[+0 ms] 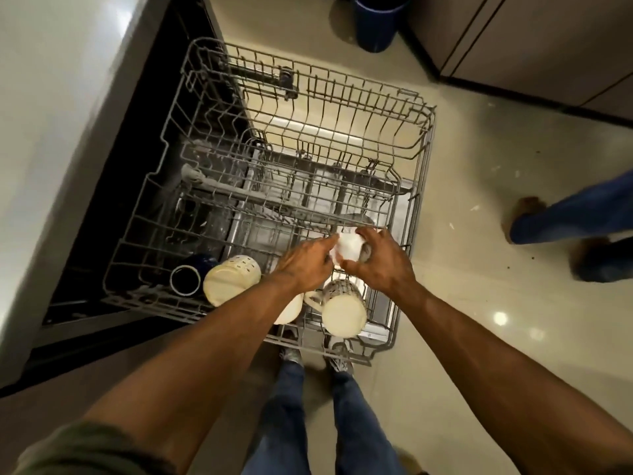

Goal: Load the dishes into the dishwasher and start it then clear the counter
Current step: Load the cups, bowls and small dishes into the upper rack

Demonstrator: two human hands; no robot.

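The dishwasher's grey wire upper rack (404, 186) is pulled out over the floor. Both hands meet over its near right part on a small white cup (349, 248). My left hand (305, 265) touches the cup's left side with its fingertips. My right hand (380, 262) wraps around its right side. Upside-down in the rack's near row stand a cream patterned mug (229, 282), a second cream mug (342, 311) with a handle, and a dark blue mug (186, 279) on its side. Another cream piece (291, 311) is partly hidden under my left forearm.
The pale counter (51, 97) runs along the left above the open dishwasher cavity (144, 159). A blue bin (375, 22) stands on the floor at the top. Another person's jeans-clad legs (575, 217) are at the right. Brown cabinets (548, 46) fill the top right corner.
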